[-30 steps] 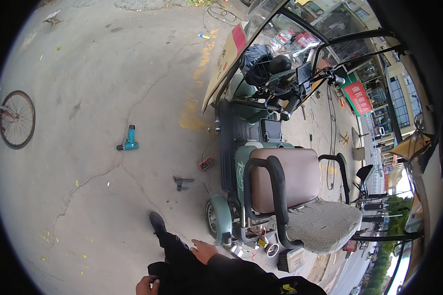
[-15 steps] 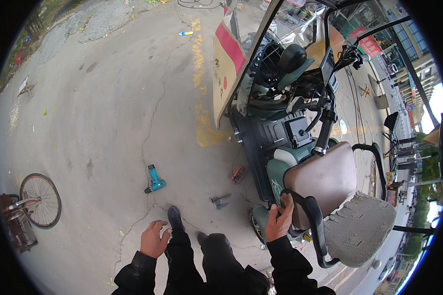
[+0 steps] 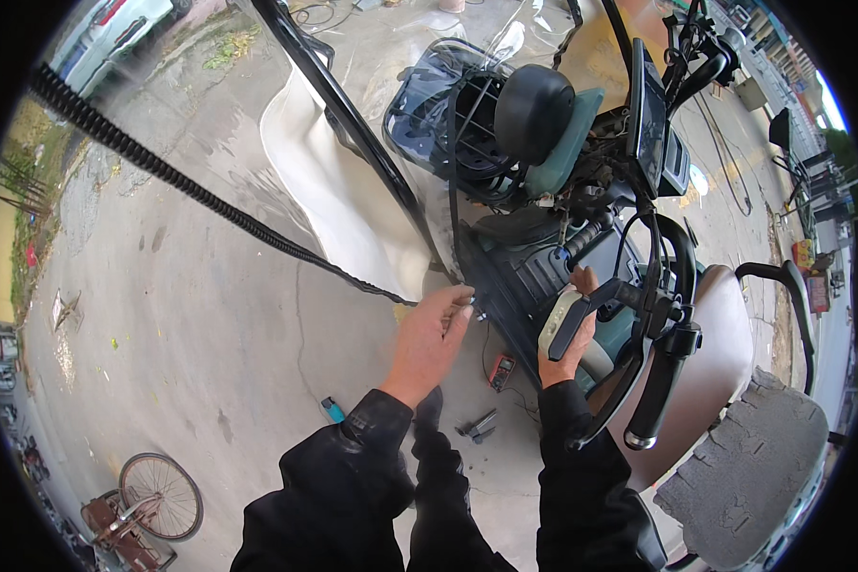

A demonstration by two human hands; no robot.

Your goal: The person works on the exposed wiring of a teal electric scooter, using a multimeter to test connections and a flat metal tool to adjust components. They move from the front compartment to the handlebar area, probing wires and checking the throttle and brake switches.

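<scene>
Pavement (image 3: 229,353) stretches wide across the left of the frame, giving your left arm broad room on its outer side. On the inner side, the margins tighten: a black pole (image 3: 383,172) slants down from the top toward the centre, with a pale panel (image 3: 310,162) along its left, and coiled black tubing (image 3: 162,173) runs in from the upper left to end right beside your left hand (image 3: 427,345). At right of centre, the handlebar grip (image 3: 662,391) hangs close to your right sleeve, with the brown seat (image 3: 715,324) behind it.

Your left hand, at the centre, has its fingers curled and thumb and fingertips drawn together at the foot of the pole, by the edge of the black footboard (image 3: 515,276); you cannot tell from this view whether they pinch anything. Your right hand (image 3: 582,343) is raised beside the green vehicle body, right of centre. A cream-and-black piece (image 3: 555,319) lies across it, covering much of the palm, so whether that hand grasps it cannot be told.

Below and between your forearms, a red meter (image 3: 501,372) and a metal tool (image 3: 477,426) lie on the ground, apart from both hands
</scene>
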